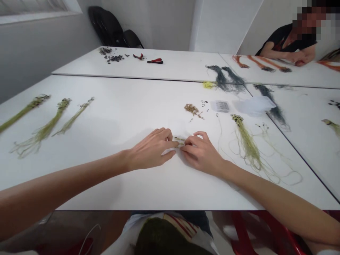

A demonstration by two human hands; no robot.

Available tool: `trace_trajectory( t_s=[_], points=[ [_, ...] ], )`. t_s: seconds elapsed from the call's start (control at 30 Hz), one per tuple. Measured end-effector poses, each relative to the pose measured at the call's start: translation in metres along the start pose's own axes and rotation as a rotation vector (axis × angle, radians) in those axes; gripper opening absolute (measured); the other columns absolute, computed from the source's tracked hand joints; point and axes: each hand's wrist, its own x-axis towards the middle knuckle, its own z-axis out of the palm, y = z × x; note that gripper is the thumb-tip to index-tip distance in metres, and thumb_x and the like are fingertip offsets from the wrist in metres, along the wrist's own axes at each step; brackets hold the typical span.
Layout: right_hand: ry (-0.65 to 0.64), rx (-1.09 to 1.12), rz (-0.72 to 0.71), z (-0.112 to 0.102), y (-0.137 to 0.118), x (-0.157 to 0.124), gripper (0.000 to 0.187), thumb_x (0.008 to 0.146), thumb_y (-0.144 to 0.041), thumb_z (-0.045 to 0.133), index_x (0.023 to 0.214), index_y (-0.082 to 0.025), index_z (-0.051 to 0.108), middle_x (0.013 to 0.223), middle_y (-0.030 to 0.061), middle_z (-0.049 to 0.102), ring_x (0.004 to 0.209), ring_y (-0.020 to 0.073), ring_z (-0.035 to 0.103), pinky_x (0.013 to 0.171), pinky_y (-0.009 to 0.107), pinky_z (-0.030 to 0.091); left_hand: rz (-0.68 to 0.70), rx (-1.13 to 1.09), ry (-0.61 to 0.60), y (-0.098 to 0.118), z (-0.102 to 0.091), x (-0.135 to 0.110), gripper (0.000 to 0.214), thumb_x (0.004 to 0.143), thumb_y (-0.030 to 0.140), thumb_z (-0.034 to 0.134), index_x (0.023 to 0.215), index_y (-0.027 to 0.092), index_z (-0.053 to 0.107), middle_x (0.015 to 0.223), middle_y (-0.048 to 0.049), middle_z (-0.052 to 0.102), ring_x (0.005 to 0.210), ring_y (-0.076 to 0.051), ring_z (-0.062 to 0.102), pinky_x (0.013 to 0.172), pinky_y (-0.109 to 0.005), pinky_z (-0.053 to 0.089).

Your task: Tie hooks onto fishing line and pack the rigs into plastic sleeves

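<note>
As I watch from my remote station, the left hand and right hand are curled closed, their fingertips pinching a small pale fibre bundle between them, over the white bench. Just right lies a long olive-green thread tassel; three more tassels lie well left. Farther off sit a small clear plastic box, then red-handled pliers on a second white bench.

On my feed, grey walls meet in a corner, with a window high on the left and black chairs tucked against the far wall. A white panel stands behind the white counters, and a red plastic chair sits at lower right above the dark floor.
</note>
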Motion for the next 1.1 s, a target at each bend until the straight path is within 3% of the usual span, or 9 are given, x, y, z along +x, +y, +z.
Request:
trace_trajectory(
  t_s=[0.43, 0.73, 1.1],
  points=[
    [0.032, 0.006, 0.006, 0.001, 0.001, -0.001, 0.018, 0.09, -0.015, 0.051, 0.092, -0.017, 0.068, 0.083, 0.0041, 0.063, 0.074, 0.0134, 0.059, 0.099, 0.042, 0.031, 0.091, 0.172, 0.061, 0.004, 0.017, -0.006, 0.025, 0.094, 0.023, 0.045, 0.109, 0.016, 0.064, 0.097, -0.0108, 0.053, 0.087, -0.022, 0.052, 0.078, -0.038, 0.043],
    [0.022, 0.248, 0.281, 0.002, -0.003, 0.006, 0.007, 0.084, -0.016, 0.061, 0.084, -0.019, 0.067, 0.074, -0.0022, 0.059, 0.068, 0.011, 0.056, 0.091, 0.037, 0.032, 0.106, 0.175, 0.078, 0.005, 0.019, -0.006, 0.027, 0.095, 0.02, 0.043, 0.113, 0.014, 0.062, 0.097, -0.0109, 0.054, 0.087, -0.022, 0.051, 0.078, -0.038, 0.043],
    [0.031, 0.204, 0.325, 0.01, -0.008, 0.013, 0.012, 0.081, -0.014, 0.058, 0.072, -0.018, 0.065, 0.069, -0.0029, 0.057, 0.064, 0.0104, 0.052, 0.081, 0.034, 0.03, 0.129, 0.234, 0.078, 0.006, 0.019, -0.003, 0.024, 0.094, 0.019, 0.043, 0.097, 0.015, 0.067, 0.092, -0.0097, 0.055, 0.079, -0.02, 0.049, 0.075, -0.036, 0.041]
  ],
)
